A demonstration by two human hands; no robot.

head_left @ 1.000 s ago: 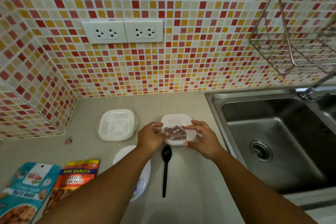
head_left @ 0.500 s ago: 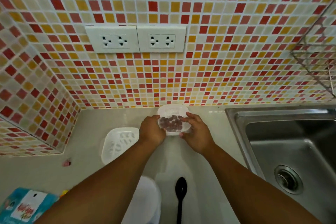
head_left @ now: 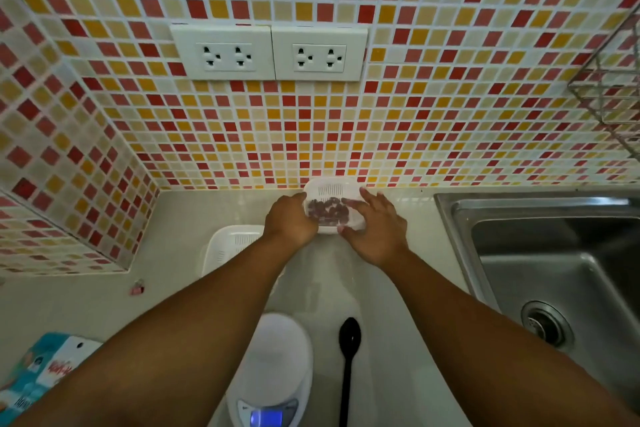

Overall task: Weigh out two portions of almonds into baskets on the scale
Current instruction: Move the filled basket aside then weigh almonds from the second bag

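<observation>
A small white slotted basket with brown almonds in it is at the back of the counter, close to the tiled wall. My left hand grips its left side and my right hand holds its right side, fingers over the rim. A second white basket, with nothing in it, sits left of my left forearm. The white scale with a lit blue display stands near the front, nothing on its platform. A black spoon lies right of it.
A steel sink fills the right side. Snack bags lie at the front left. A small pink clip sits on the counter at left. A wire rack hangs on the wall at right, below wall sockets.
Both hands have carried the almond basket away from the scale to the back of the counter near the wall. The view has tilted up and closer.
</observation>
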